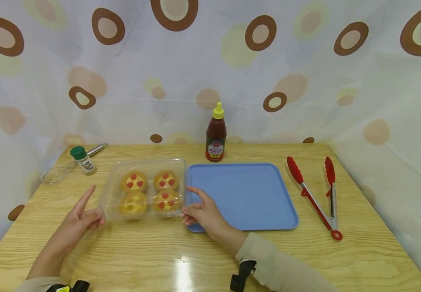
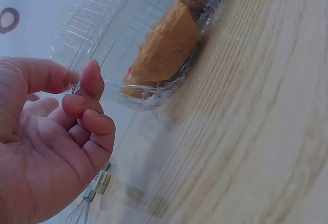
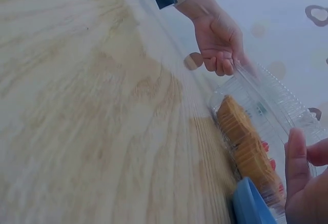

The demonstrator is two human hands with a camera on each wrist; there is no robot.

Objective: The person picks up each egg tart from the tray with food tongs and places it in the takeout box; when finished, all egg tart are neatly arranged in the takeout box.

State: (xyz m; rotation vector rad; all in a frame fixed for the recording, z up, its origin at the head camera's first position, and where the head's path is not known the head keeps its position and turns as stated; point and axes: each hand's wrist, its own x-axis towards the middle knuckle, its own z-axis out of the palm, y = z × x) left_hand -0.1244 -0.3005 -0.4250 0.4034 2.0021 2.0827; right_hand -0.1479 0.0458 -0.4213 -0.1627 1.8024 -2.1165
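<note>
A clear plastic clamshell container (image 1: 111, 190) lies left of the table's middle, with several round golden pastries (image 1: 133, 181) inside, most showing red pieces on top. My left hand (image 1: 77, 225) pinches the rim at its front left corner, index finger extended in the head view. In the left wrist view, thumb and fingertips meet on the thin plastic edge (image 2: 76, 83). At the front right corner my right hand (image 1: 204, 213) holds the rim between thumb and fingers. From the right wrist, the lid (image 3: 277, 98) stands slanted above the pastries.
A blue tray (image 1: 243, 196) sits right beside the container, partly under my right hand. Red-tipped tongs (image 1: 317, 202) lie spread farther right. A red sauce bottle (image 1: 216, 138) stands at the back. A green-capped shaker (image 1: 83, 160) and a whisk (image 1: 58, 172) are at back left.
</note>
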